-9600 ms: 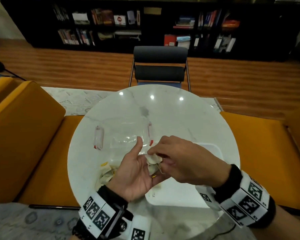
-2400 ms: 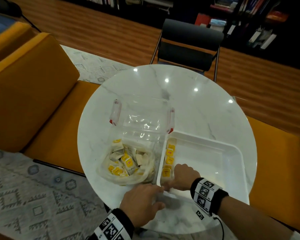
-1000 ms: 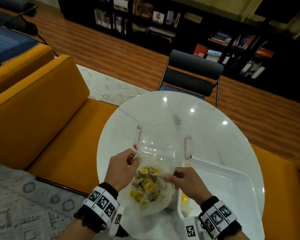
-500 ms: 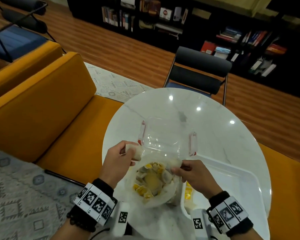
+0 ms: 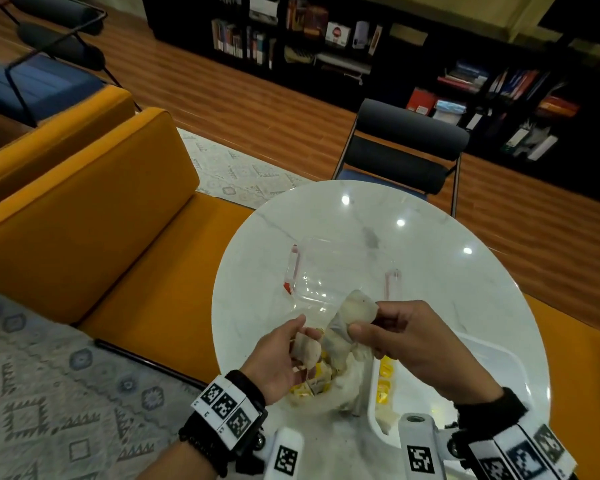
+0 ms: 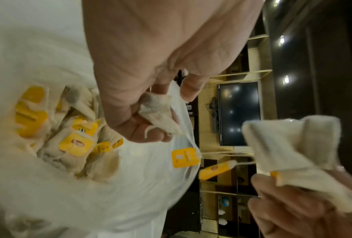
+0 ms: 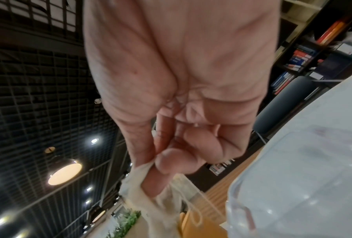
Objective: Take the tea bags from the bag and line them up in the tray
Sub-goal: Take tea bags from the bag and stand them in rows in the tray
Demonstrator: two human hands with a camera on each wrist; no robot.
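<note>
Because the strings of the tea bags look tangled, the tea bag [image 5: 355, 308] pinched in the right hand [image 5: 413, 341] could drag others out of the bag [image 5: 347, 382], in my judgement, or tear. The left hand [image 5: 278, 362] pinches a second tea bag [image 6: 158, 111] above the bag's mouth. The bag, at the near edge of the table [image 5: 430, 237], holds many yellow-tagged tea bags. The tray [image 5: 492, 358] beside it has a few along its left wall.
</note>
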